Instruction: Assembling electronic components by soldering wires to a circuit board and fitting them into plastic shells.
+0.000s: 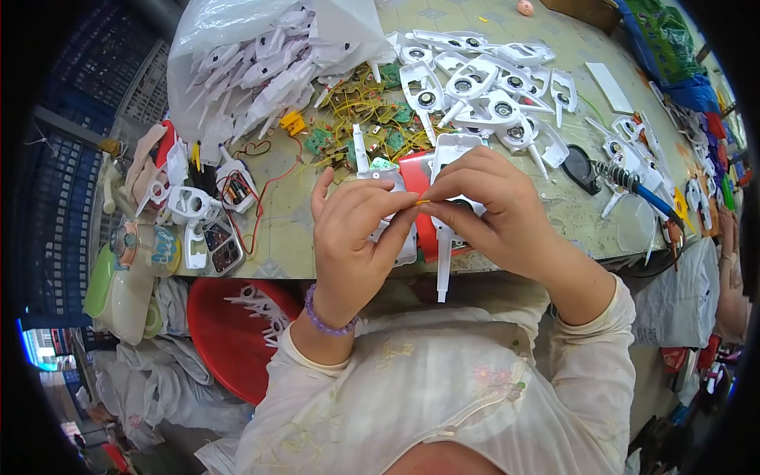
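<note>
Above the table's near edge, my left hand (348,226) and my right hand (499,202) meet, thumbs and forefingers pinched together. Between the fingertips shows a short bit of thin yellow wire (423,202); the fingers cover most of it. Directly below lies a white plastic housing (445,265) with a long narrow handle, partly hidden by my right hand. It rests over a red block (415,168). Another white housing part (408,252) lies beside it, under my left hand. Just beyond is a tangle of green circuit boards with yellow wires (356,119).
White housings with round black speakers (499,107) are heaped at the far right. A clear bag (269,63) of white parts stands far left. A soldering iron (633,180) with a blue handle lies right. A red basin (229,336) sits below the table's left edge.
</note>
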Demonstrator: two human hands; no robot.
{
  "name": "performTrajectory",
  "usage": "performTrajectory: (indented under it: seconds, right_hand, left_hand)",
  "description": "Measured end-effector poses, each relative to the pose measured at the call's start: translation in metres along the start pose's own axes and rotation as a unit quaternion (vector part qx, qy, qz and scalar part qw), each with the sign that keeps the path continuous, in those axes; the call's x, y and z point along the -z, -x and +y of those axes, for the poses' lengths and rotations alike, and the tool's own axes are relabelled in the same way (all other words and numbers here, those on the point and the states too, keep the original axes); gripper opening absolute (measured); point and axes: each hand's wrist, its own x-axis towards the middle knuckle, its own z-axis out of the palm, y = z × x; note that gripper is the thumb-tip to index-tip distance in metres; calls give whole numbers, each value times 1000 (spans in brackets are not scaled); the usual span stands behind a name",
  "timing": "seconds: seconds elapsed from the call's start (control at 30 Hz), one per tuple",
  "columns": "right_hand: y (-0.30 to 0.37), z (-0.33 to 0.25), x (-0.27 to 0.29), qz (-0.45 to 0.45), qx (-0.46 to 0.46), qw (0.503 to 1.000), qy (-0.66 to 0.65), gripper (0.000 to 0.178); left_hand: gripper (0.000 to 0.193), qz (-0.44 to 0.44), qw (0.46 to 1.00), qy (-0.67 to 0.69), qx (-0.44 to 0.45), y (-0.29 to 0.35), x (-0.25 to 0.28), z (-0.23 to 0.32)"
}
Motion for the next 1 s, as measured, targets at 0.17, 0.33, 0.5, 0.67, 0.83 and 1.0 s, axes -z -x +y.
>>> performTrajectory:
  seconds: [0.17, 0.33, 0.5, 0.67, 0.83, 1.0]
  right_hand:
    - [9, 3, 5, -8, -23, 1000, 1, 11]
    - [17, 4, 7, -7, -50, 999, -12, 11]
    - [23, 4, 8, 48, -61, 997, 2, 15]
    - [27, 11, 16, 25, -45, 995, 81, 22]
    - [22, 5, 11, 14, 6, 998, 59, 23]
    - [23, 4, 8, 0, -5, 998, 57, 16]
  left_hand:
    - [15, -18, 1000, 12, -9, -1, -1, 0]
    - [16, -53, 998, 28, -4, -3, -4, 1]
    - [14, -52, 998, 31, -15, -4, -6, 0]
    - [14, -55, 998, 24, -9, -3, -7, -1]
    - [14, -61, 998, 19, -12, -5, -9, 1]
    - [18, -62, 998, 18, -16, -4, -10, 1]
